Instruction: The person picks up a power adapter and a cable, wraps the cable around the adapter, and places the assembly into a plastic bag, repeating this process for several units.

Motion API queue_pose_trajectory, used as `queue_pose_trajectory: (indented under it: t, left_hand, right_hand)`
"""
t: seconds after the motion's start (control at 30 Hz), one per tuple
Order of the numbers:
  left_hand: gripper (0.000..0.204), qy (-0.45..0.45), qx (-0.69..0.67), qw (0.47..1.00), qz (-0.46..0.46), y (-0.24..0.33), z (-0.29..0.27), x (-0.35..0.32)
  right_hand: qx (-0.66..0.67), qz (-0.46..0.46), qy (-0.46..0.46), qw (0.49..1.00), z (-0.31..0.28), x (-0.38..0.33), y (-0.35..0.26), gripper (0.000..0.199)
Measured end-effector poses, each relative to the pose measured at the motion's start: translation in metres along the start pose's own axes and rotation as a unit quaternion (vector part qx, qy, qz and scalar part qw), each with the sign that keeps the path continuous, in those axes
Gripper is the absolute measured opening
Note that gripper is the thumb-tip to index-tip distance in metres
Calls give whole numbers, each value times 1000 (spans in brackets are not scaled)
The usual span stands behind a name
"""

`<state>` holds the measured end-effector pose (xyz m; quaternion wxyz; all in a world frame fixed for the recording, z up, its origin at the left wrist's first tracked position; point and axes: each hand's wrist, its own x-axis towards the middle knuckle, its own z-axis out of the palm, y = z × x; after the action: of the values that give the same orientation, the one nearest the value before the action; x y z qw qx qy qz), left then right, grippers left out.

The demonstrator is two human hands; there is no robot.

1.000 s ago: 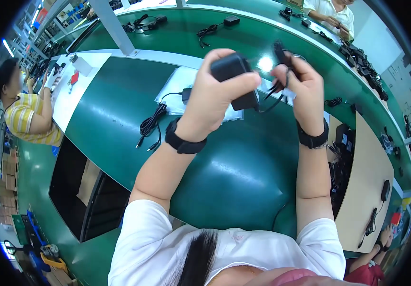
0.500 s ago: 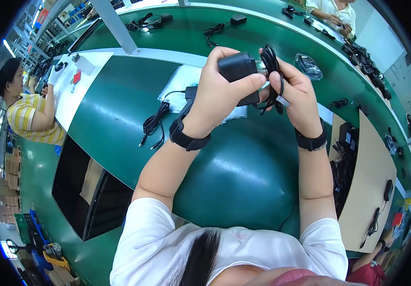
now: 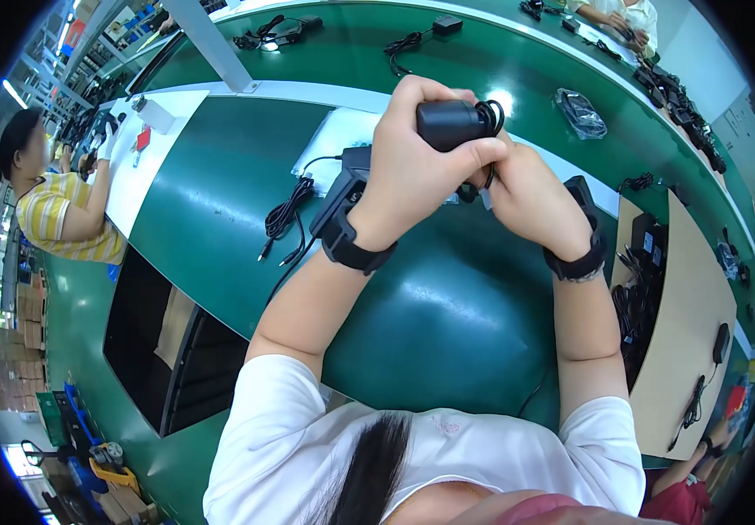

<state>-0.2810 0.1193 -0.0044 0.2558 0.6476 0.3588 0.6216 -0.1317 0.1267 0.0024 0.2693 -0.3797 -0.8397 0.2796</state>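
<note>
Above the green table [image 3: 447, 341], my left hand [image 3: 417, 166] is closed around a black power adapter [image 3: 450, 125]. Close against it, my right hand [image 3: 530, 192] is closed on the adapter's black cable [image 3: 493, 118], a loop of which shows over the adapter's end. Most of the coil and the right fingertips are hidden behind the hands. Left of my left wrist lies a coiled black cable [image 3: 285, 212] with its plugs toward me. Clear plastic bags [image 3: 329, 140] lie under and behind my left hand.
On the right stands an open cardboard box [image 3: 688, 350] full of black adapters and cables. A bagged cable [image 3: 580, 114] and another adapter [image 3: 445, 26] lie on the far bench. A co-worker in yellow stripes [image 3: 66, 214] works at left, beside a black bin [image 3: 163, 350].
My right hand has turned inward and down, closer to my left. The coiled cable, upright in its fingers before, is now mostly hidden. The adapter has tilted, its end toward the right.
</note>
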Motion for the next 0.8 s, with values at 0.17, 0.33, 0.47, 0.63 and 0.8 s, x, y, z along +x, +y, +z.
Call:
queue_pose_trajectory:
  t: [0.17, 0.33, 0.47, 0.63, 0.8]
  left_hand:
    - [48, -29, -70, 995, -72, 14, -10, 0]
    - [50, 101, 30, 978, 182, 6, -15, 6]
    - [59, 164, -13, 951, 261, 5, -28, 8]
    - [57, 129, -96, 967, 199, -5, -16, 1]
    - [46, 88, -279, 956, -36, -5, 1, -4]
  right_hand:
    - [53, -20, -28, 998, -1, -4, -10, 39]
    - [73, -148, 116, 979, -11, 0, 3, 50]
    - [286, 90, 20, 954, -22, 0, 8, 33]
    - [708, 140, 0, 692, 23, 9, -2, 33]
    - [673, 120, 123, 719, 23, 8, -1, 20]
